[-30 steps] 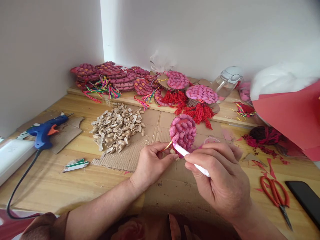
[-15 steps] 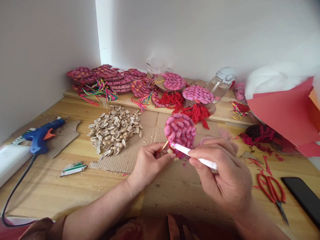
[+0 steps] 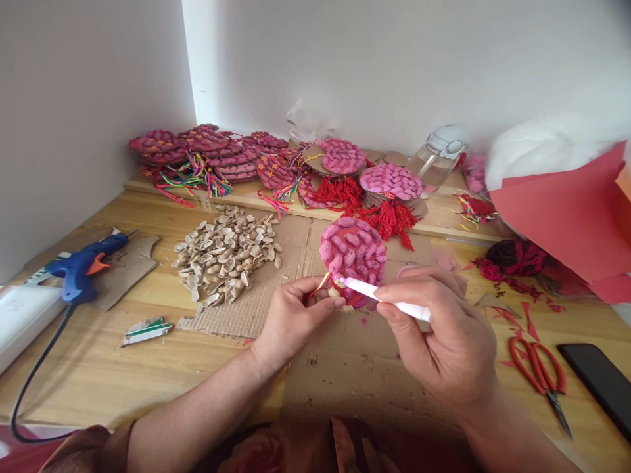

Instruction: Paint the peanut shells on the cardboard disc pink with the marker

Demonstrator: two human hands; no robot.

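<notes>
A round disc covered in pink-painted peanut shells (image 3: 353, 254) is held up over the cardboard mat (image 3: 345, 368). My left hand (image 3: 290, 322) pinches its lower edge, where a red and yellow cord hangs. My right hand (image 3: 444, 335) is closed on a white brush handle (image 3: 389, 300), whose tip touches the disc's bottom rim. A pile of plain peanut shells (image 3: 227, 253) lies to the left of the disc.
Finished pink shell discs with red and multicoloured tassels (image 3: 276, 167) line the back ledge beside a clear bottle (image 3: 436, 161). A blue glue gun (image 3: 81, 266) lies at left, red scissors (image 3: 539, 374) and a black phone (image 3: 599, 387) at right, red paper (image 3: 572, 217) behind them.
The disc and both hands have shifted slightly left and up in view as the camera moved. The brush tip stays at the disc's lower edge.
</notes>
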